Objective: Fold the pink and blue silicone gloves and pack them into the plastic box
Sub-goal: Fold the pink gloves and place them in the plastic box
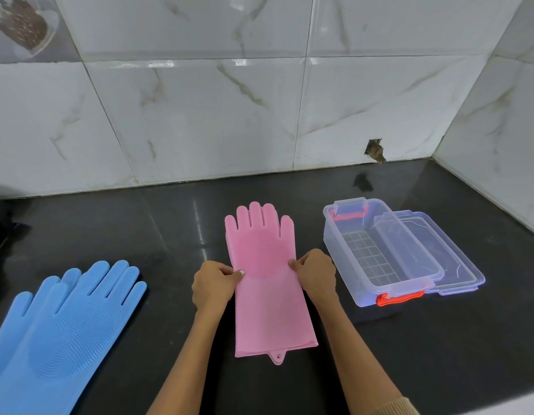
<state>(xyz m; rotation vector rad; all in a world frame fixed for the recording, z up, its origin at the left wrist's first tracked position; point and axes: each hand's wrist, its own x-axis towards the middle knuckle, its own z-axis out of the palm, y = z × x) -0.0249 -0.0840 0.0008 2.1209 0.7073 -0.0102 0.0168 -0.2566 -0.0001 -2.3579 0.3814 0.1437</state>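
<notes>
1. Step in hand: folding the pink gloves (268,283). They appear to lie stacked flat on the black counter (110,229), fingers pointing toward the tiled wall (200,115), cuff nearest the person.
2. Left hand (213,284): fingers curled, thumb on top, pinching the left edge of the pink gloves at mid-length, just below the textured palm patch.
3. Right hand (315,272): fingers curled, pinching the right edge of the pink gloves at the same level. Both forearms reach in from the near edge, one on each side of the cuff.
4. Next move, as a judgement: with the mid-line gripped on both sides, one half must be brought over the other so that the folded length fits the box (379,256).
5. The box stands open, just right of the pink gloves, nothing visible inside; its lid (439,253) lies partly under it on the far side.
6. The blue gloves (65,319) lie unfolded, well to the left of the pink gloves.
</notes>
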